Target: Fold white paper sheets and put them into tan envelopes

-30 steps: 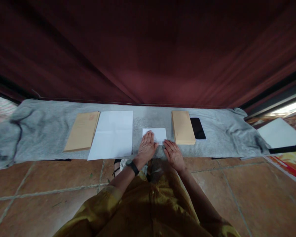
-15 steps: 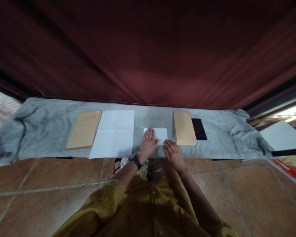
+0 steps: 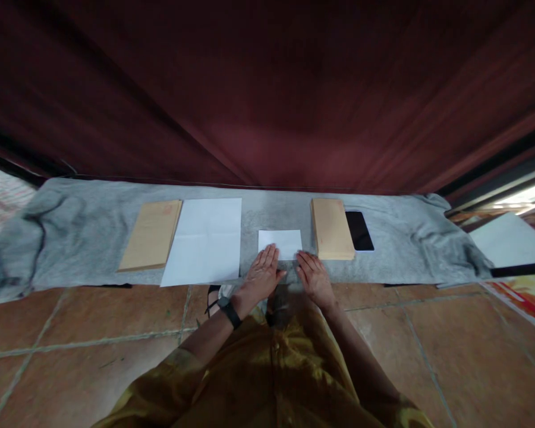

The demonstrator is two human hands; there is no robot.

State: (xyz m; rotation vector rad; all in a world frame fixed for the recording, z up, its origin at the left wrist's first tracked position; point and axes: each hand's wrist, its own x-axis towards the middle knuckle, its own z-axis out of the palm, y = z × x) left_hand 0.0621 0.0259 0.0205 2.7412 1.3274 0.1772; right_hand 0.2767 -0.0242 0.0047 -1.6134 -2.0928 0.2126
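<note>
A small white piece of paper (image 3: pixel 284 241), apparently folded, lies flat on the grey cloth directly in front of me. My left hand (image 3: pixel 263 273) rests with its fingertips on the paper's near left part, fingers stretched out; a dark watch is on that wrist. At the near right corner, my right hand (image 3: pixel 314 278) lies palm down with its fingers extended, the fingertips touching the paper's edge. Left of the paper is a larger white sheet (image 3: pixel 205 241) with faint creases. Neither hand grips anything.
Brown envelopes (image 3: pixel 150 235) lie in a stack at the left, partly beside the white sheet. Another brown envelope stack (image 3: pixel 333 230) is on the right, next to a dark-screened phone (image 3: pixel 360 230). Grey cloth (image 3: pixel 410 238) covers the narrow table; a dark red curtain (image 3: pixel 267 142) hangs behind.
My left hand has slid back toward me, from the middle of the small paper to its near edge, uncovering more of it. My right hand has stayed about where it was.
</note>
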